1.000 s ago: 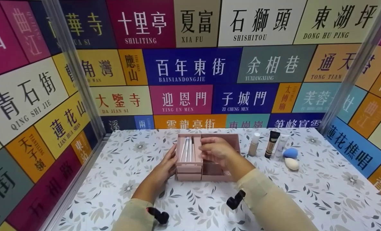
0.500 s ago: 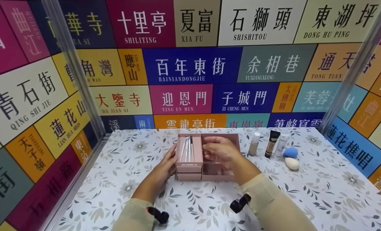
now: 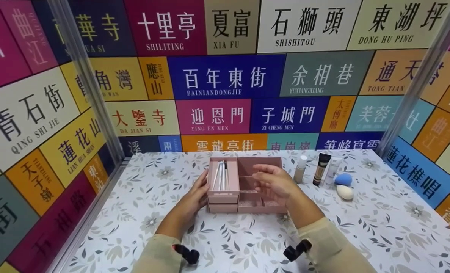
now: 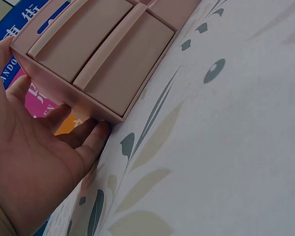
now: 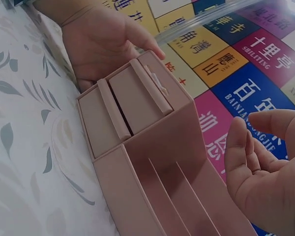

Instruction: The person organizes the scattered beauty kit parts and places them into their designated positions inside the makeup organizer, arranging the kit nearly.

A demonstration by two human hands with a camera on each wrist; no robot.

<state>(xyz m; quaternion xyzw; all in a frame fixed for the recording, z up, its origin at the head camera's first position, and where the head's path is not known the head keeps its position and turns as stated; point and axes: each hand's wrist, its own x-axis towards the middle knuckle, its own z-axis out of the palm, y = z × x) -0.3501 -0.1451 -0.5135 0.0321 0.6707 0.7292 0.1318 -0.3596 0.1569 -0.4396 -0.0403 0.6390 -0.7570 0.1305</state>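
Pink drawer organizer [image 3: 223, 208] holds slim pale sticks [image 3: 220, 179]; beige bottle [image 3: 300, 171], 2 black/white tubes [image 3: 320, 171], 2 blue/cream sponges [image 3: 343, 179] still outside. Left hand [image 3: 195, 195] touching loosely, right hand [image 3: 276, 185] empty.

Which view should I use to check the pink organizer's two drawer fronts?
The right wrist view: the upper drawer front and lower drawer front both show large and whole. The left wrist view is also close, but its top edge clips the upper one. The head view shows both, only small.
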